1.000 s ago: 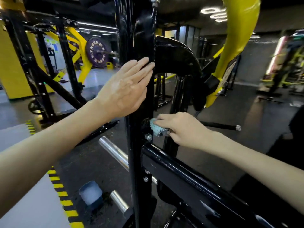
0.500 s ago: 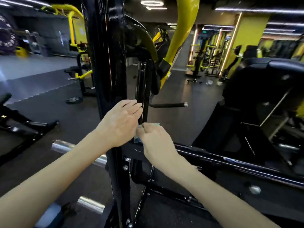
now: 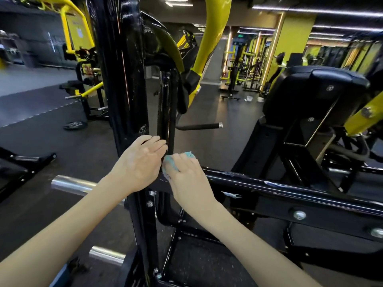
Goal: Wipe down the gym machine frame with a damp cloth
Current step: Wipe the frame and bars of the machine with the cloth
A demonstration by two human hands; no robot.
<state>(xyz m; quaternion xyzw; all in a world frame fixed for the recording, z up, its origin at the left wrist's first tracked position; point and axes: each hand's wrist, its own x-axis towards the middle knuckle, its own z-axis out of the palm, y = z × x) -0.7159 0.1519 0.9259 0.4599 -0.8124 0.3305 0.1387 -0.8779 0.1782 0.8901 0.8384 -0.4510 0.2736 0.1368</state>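
A glossy black upright post [image 3: 122, 79] of the gym machine frame rises in front of me, with a black crossbar [image 3: 269, 187] running off to the right from it. My left hand [image 3: 141, 162] rests flat against the post with its fingers straight. Right beside it, my right hand [image 3: 184, 172] grips a crumpled teal cloth [image 3: 173, 162] and presses it where the crossbar meets a thinner black upright [image 3: 164, 112]. Most of the cloth is hidden under my fingers.
Chrome weight pegs [image 3: 70, 183] stick out to the left of the post, low down. A yellow lever arm [image 3: 209, 38] curves overhead. A black padded seat block [image 3: 310, 90] stands at the right. Other yellow and black machines fill the background on a dark rubber floor.
The view has swung to the right. My left hand slid down the post from chest height to the crossbar joint. My right hand with the cloth has stayed at that joint.
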